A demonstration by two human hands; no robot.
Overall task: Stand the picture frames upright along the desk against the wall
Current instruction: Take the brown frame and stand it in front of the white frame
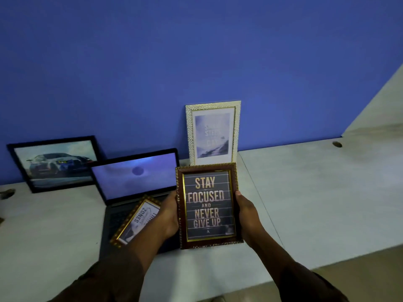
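I hold a brown and gold frame reading "STAY FOCUSED AND NEVER GIVE UP" above the desk, facing me. My left hand grips its left edge and my right hand grips its right edge. Behind it a white textured frame stands upright against the blue wall. At the far left, a black frame with a car picture leans against the wall. A gold-edged frame lies flat on the laptop keyboard, partly hidden by my left forearm.
An open laptop sits left of centre on the pale desk, its screen lit. Cable holes show in the desk at the far right and far left. A side panel rises at the right.
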